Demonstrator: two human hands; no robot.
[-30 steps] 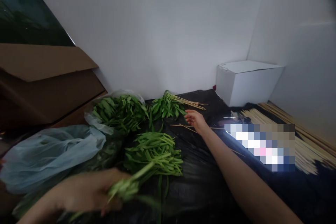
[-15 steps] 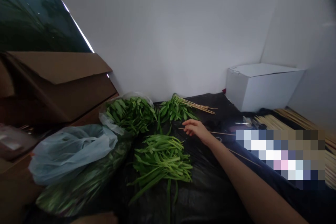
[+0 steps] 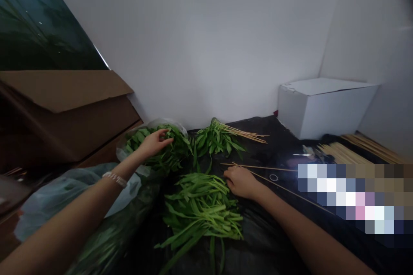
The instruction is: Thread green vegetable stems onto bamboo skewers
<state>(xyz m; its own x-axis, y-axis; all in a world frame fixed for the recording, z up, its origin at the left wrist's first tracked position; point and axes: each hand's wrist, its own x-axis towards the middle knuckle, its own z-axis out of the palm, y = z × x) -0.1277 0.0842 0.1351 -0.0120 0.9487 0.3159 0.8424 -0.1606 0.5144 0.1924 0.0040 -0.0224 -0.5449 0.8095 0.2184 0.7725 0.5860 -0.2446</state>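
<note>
A black plastic sheet [image 3: 267, 131] runs up to a white wall [image 3: 200, 47]. The left hand [image 3: 152, 145], low at the front with a bunch of stems a second ago, now rests on leafy greens [image 3: 158, 150] in a clear plastic bag [image 3: 155, 122], its fingers [image 3: 163, 137] spread apart and not gripping. The right hand [image 3: 241, 182], its fingers loosely curled together, has moved closer to a loose pile of greens [image 3: 201, 210], just beside thin bamboo skewers [image 3: 258, 167]; whether it pinches one, I cannot tell. Another bunch of greens [image 3: 214, 139] lies beyond, between the bag and the skewers' far end. A white box [image 3: 325, 109] stands in the corner; a cardboard box [image 3: 64, 111] sits at left.
</note>
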